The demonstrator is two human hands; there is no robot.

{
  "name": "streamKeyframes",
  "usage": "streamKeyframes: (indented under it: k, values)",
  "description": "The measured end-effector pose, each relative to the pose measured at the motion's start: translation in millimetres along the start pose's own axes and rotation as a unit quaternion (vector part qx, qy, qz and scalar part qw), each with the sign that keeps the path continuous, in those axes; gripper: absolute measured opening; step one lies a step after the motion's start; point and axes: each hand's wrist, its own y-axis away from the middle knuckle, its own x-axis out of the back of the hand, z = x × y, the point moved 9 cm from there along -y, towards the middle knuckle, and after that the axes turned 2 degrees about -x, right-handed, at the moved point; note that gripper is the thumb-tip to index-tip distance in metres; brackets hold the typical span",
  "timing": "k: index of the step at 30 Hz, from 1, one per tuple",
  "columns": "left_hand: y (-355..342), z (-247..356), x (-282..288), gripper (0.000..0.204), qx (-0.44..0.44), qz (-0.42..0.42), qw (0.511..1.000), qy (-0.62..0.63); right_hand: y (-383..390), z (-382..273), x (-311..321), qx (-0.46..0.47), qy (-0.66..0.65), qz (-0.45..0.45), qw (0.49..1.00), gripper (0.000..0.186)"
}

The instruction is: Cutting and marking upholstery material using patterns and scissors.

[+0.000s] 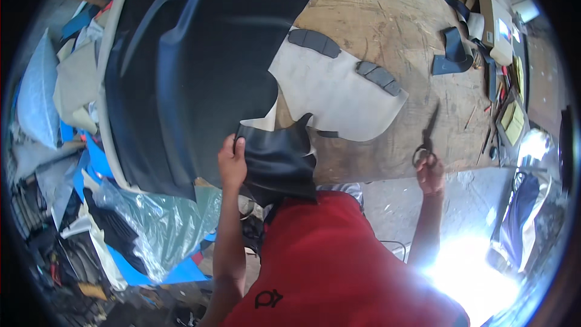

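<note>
Well, left hand (pixel 232 162): your fingers pinch the edge of a black flap (pixel 278 160) at the desk's (pixel 387 30) near edge; whether it joins the big black sheet (pixel 224 48) is hard to tell.
Right hand (pixel 430 174): your fingers hold dark scissors (pixel 428 142) by the handles, over the near edge, toward the right.
Black sheet: spread across the desk's left side.
Pale panel (pixel 345 100): lies mid-desk, two grey blocks (pixel 315 43) along its far edge.

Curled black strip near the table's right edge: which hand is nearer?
Right. The right hand, holding scissors, is below the strip in the picture; the left hand, gripping black material, is farther off, to its lower left.
</note>
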Motion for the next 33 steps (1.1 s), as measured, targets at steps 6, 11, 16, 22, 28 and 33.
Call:
streamKeyframes:
  k: [6,11,16,22,28,33]
  values:
    - [-100,-32,66,0.018,-0.058,-0.088,0.994,-0.021,10,164,-232,-0.115,-0.042,-0.152,0.981,0.067]
    - [-155,-25,88,0.025,-0.088,-0.173,0.967,-0.164,-10,260,-297,-0.146,0.031,-0.040,0.988,0.059]
    - [-181,-23,83,0.022,-0.071,-0.263,0.933,-0.235,-20,303,-320,-0.130,-0.021,-0.029,0.991,0.060]
    - [-213,55,72,0.021,-0.207,-0.180,0.936,-0.220,-41,310,-339,-0.107,0.034,0.021,0.993,0.062]
    - [-244,135,4,0.038,-0.498,-0.140,0.850,-0.095,-57,314,-346,-0.100,0.036,0.041,0.994,0.065]
    - [-263,131,-42,0.050,-0.515,-0.159,0.814,-0.216,-61,317,-341,-0.073,0.056,0.055,0.994,0.068]
